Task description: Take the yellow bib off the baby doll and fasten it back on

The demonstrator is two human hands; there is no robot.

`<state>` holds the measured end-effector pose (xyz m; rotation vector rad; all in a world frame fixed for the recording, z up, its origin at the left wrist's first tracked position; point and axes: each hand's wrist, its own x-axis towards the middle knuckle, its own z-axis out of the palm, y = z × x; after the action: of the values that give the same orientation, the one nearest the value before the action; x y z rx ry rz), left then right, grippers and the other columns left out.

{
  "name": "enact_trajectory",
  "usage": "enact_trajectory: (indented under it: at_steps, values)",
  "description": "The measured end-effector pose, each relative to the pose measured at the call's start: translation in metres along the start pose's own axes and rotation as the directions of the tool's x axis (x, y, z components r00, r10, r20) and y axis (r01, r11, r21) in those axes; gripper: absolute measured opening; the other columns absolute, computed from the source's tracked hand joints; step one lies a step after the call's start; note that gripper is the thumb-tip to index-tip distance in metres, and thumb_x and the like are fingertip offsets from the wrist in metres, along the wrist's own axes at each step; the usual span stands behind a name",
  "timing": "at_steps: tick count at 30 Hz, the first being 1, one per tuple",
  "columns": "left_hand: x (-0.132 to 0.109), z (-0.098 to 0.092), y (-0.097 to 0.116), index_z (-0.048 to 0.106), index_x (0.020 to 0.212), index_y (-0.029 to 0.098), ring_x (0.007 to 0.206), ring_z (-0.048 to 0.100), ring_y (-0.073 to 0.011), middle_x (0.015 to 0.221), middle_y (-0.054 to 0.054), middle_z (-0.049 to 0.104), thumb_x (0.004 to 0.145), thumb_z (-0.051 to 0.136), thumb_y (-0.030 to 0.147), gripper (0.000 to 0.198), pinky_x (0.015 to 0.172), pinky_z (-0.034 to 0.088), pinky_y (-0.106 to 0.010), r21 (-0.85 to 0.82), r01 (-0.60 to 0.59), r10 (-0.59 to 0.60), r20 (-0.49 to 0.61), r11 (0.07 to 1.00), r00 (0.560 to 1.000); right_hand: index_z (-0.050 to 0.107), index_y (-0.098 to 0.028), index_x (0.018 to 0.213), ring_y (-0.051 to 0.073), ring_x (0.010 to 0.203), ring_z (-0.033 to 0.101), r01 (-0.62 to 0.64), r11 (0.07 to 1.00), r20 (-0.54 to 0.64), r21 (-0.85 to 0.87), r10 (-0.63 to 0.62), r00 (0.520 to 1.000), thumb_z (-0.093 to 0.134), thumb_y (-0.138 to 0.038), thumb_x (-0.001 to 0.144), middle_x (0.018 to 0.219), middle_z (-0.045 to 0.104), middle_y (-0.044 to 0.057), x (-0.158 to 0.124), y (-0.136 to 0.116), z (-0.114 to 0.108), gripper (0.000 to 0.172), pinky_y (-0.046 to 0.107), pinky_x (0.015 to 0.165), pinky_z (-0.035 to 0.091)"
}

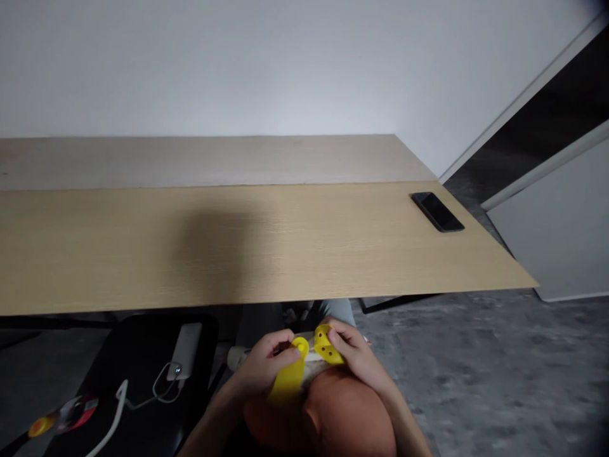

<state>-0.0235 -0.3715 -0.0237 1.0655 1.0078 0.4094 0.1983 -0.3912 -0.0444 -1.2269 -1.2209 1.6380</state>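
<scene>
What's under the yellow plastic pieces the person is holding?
A whitish strip shows between the yellow plastic pieces, held in the left hand and right hand, with grey fabric beyond. The pieces and hands cover whatever lies directly beneath them.

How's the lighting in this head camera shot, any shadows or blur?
Head view: a wide soft shadow darkens the desk; the left hand, right hand and yellow plastic piece look slightly soft; wide-angle distortion slants the desk edges.

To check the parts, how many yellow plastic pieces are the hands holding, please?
2: a long piece in the left hand, and a piece with small holes in the right hand; others may be hidden behind the fingers.
</scene>
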Motion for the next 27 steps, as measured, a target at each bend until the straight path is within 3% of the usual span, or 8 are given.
enact_trajectory:
  at_steps: [5,10,13,16,19,21,24,27]
  values:
    - [-0.006,-0.008,-0.003,0.051,0.076,0.018,0.066,0.04,-0.0118,0.07,0.004,0.045,0.081,0.059,0.039,0.023,0.059,0.031,-0.024,0.013,-0.007,0.007,0.004,1.0,1.0,0.058,-0.015,0.089,0.015,0.081,0.048,-0.019,0.997,-0.07,-0.073,0.014,0.997,0.064,-0.05,0.09,0.086,0.054,0.003,-0.011,0.003,-0.006,0.036,0.025,0.072,0.039]
    - [-0.013,-0.018,-0.009,0.055,0.071,0.017,0.093,0.055,-0.0211,0.105,-0.008,0.062,0.074,0.057,0.028,0.012,0.08,0.042,-0.029,0.033,-0.182,0.18,0.05,0.983,0.982,0.061,-0.014,0.087,0.017,0.083,0.052,-0.028,0.961,-0.175,-0.276,-0.022,0.984,0.061,-0.043,0.091,0.089,0.059,0.005,-0.021,0.022,-0.017,0.029,0.028,0.074,0.04]
    - [-0.021,-0.026,-0.009,0.052,0.068,0.017,0.099,0.057,-0.0242,0.107,-0.01,0.063,0.075,0.058,0.03,0.016,0.087,0.043,-0.032,0.109,-0.258,0.252,0.063,0.96,0.966,0.055,-0.016,0.081,0.017,0.077,0.051,-0.072,0.962,-0.308,-0.263,-0.013,0.951,0.061,-0.038,0.087,0.084,0.059,0.005,-0.028,0.039,-0.022,0.024,0.028,0.07,0.04]
    - [-0.029,-0.027,-0.01,0.059,0.079,0.017,0.099,0.058,-0.0237,0.109,-0.009,0.063,0.076,0.06,0.034,0.017,0.087,0.045,-0.031,0.235,-0.274,0.27,0.049,0.933,0.962,0.045,-0.019,0.074,0.018,0.08,0.053,-0.096,0.966,-0.413,-0.242,-0.013,0.91,0.058,-0.027,0.08,0.085,0.061,0.006,-0.034,0.049,-0.022,0.017,0.028,0.07,0.04]
    - [-0.032,-0.021,-0.013,0.061,0.082,0.018,0.097,0.06,-0.0235,0.107,-0.009,0.064,0.078,0.062,0.035,0.018,0.085,0.046,-0.03,0.377,-0.204,0.248,-0.07,0.904,0.966,0.037,-0.021,0.071,0.023,0.095,0.057,-0.063,0.965,-0.501,-0.255,-0.077,0.862,0.053,-0.023,0.076,0.098,0.065,0.01,-0.037,0.052,-0.016,0.017,0.029,0.075,0.041]
    - [-0.03,-0.016,-0.019,0.06,0.074,0.018,0.095,0.063,-0.0242,0.101,-0.009,0.066,0.082,0.061,0.037,0.02,0.084,0.047,-0.031,0.435,-0.157,0.265,-0.2,0.887,0.943,0.039,-0.021,0.073,0.024,0.1,0.057,-0.044,0.97,-0.532,-0.24,-0.093,0.841,0.052,-0.025,0.078,0.103,0.066,0.011,-0.038,0.054,-0.011,0.015,0.031,0.078,0.042]
    - [-0.027,-0.014,-0.03,0.054,0.07,0.02,0.097,0.065,-0.0254,0.101,-0.01,0.069,0.084,0.057,0.034,0.021,0.086,0.049,-0.033,0.44,-0.13,0.296,-0.331,0.888,0.896,0.039,-0.021,0.074,0.025,0.096,0.058,-0.031,0.978,-0.562,-0.206,-0.093,0.822,0.053,-0.033,0.084,0.095,0.066,0.01,-0.038,0.061,-0.008,0.021,0.032,0.079,0.043]
    - [-0.027,-0.017,-0.039,0.055,0.083,0.02,0.104,0.066,-0.0256,0.112,-0.01,0.07,0.078,0.055,0.022,0.005,0.089,0.051,-0.034,0.374,-0.134,0.28,-0.37,0.918,0.886,0.044,-0.021,0.075,0.024,0.086,0.058,-0.01,0.97,-0.565,-0.245,-0.134,0.814,0.051,-0.036,0.087,0.085,0.064,0.008,-0.038,0.069,-0.01,0.02,0.034,0.077,0.042]
